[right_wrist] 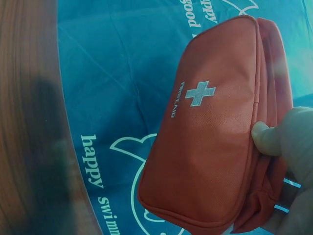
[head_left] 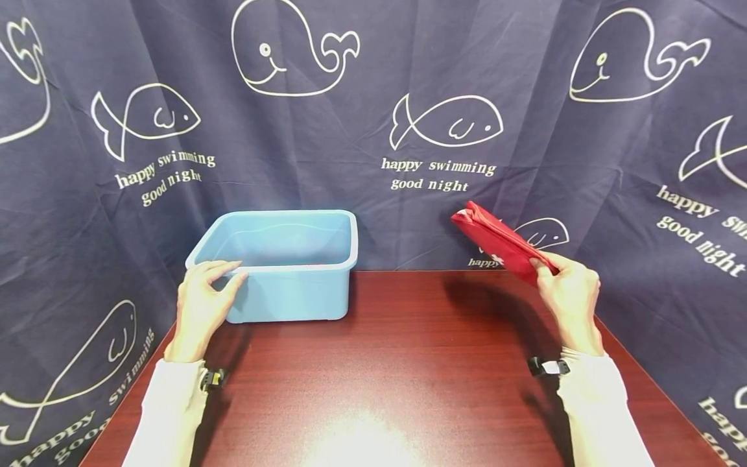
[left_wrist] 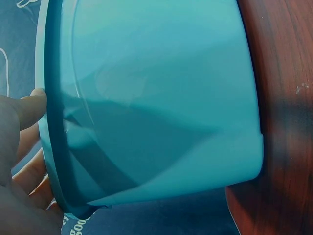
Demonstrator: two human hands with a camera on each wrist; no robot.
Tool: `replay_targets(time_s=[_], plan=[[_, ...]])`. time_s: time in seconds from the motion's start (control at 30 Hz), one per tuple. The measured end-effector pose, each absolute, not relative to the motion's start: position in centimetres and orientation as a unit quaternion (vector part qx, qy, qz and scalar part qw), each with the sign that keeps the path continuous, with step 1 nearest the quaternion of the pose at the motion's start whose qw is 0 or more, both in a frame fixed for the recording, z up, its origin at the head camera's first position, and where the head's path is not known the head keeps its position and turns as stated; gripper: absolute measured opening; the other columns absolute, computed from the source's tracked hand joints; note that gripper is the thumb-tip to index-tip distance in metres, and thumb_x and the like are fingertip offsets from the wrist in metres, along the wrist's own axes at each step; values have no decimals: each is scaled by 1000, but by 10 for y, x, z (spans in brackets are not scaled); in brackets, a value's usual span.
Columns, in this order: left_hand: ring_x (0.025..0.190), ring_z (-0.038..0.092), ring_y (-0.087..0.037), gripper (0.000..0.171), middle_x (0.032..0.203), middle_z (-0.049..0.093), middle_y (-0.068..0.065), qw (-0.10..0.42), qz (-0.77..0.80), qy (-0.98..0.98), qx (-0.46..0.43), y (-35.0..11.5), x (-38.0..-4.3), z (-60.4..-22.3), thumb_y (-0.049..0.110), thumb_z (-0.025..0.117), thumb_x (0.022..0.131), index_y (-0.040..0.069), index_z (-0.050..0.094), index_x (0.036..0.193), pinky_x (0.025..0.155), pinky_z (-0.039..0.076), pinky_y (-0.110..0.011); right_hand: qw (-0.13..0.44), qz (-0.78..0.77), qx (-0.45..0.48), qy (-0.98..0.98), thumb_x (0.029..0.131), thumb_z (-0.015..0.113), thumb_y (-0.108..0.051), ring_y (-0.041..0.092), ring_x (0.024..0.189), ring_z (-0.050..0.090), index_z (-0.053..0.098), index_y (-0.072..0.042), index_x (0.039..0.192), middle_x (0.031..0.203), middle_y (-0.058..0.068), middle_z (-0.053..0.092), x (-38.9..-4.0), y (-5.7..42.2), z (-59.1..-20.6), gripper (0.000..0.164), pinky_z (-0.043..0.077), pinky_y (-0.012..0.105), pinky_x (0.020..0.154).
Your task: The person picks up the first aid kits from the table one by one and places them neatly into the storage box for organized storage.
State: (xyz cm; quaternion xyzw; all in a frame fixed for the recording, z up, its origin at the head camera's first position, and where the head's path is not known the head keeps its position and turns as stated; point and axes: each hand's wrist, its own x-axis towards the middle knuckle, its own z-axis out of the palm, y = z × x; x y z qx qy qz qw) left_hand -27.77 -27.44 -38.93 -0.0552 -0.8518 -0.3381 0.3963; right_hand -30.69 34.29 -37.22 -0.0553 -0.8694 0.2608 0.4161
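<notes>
A light blue plastic bin [head_left: 288, 295] stands upright on the left of the table. My left hand [head_left: 204, 301] holds its rim at the near left corner, and the left wrist view shows the thumb and fingers at the rim [left_wrist: 51, 142]. On the right, my right hand [head_left: 569, 295] grips a red first aid pouch [right_wrist: 210, 132] by one edge, with the thumb on its face. The pouch [head_left: 496, 240] is raised above the table and tilted. A white cross and lettering mark its front. Most of the bin's floor is hidden by its front wall.
The reddish-brown wooden table [head_left: 373, 363] extends between both arms, with a bright glare near its front edge. A dark blue curtain [head_left: 362, 130] with white whales, fish and words surrounds the table at the back and sides.
</notes>
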Motion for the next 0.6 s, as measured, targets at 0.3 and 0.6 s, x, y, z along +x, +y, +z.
replay_targets(time_s=[0.3,0.6], plan=[[114,60,-32,28,111,74,-11,396,-343,-850,-59,-275,-276,-390,20,85,86,9,81,111,98,42,-47,434,263,-46,-861,93,77,-23,46,77,69,82,-18,110,90,17,77,-299,334,-369,19,47,55,68],[115,60,-32,27,110,74,-11,401,-346,-846,-62,-276,-277,-389,21,85,86,11,82,111,98,42,-48,455,273,-11,-847,90,81,-18,40,77,72,83,-17,108,91,13,79,-301,305,-358,18,46,46,66]])
